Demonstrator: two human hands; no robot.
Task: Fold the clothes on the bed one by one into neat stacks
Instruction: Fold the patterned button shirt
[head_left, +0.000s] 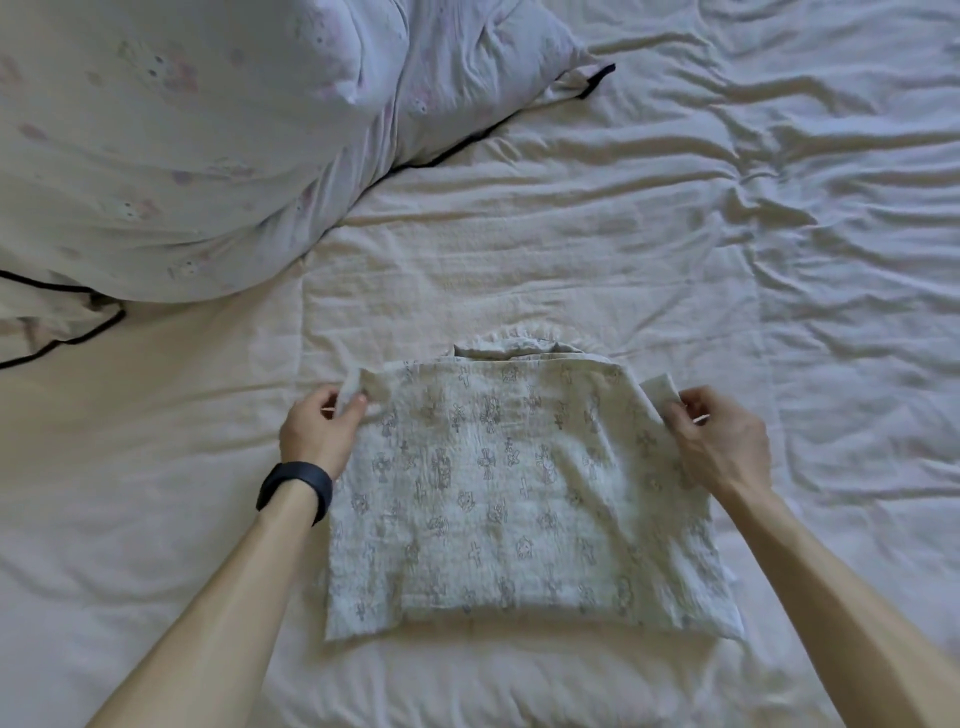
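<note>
A pale grey-green garment (514, 493) printed with small grey crosses lies partly folded on the bed in front of me, its collar at the far edge. My left hand (319, 428), with a black band on the wrist, pinches the garment's far left corner. My right hand (719, 441) pinches the far right corner, with the cloth turned up between thumb and fingers. Both corners are lifted slightly off the bed.
The cream sheet (675, 234) is wrinkled, most of all at the right. A bulky white duvet (182, 145) with faint pink print and black piping is heaped at the upper left, its edge trailing to the left side.
</note>
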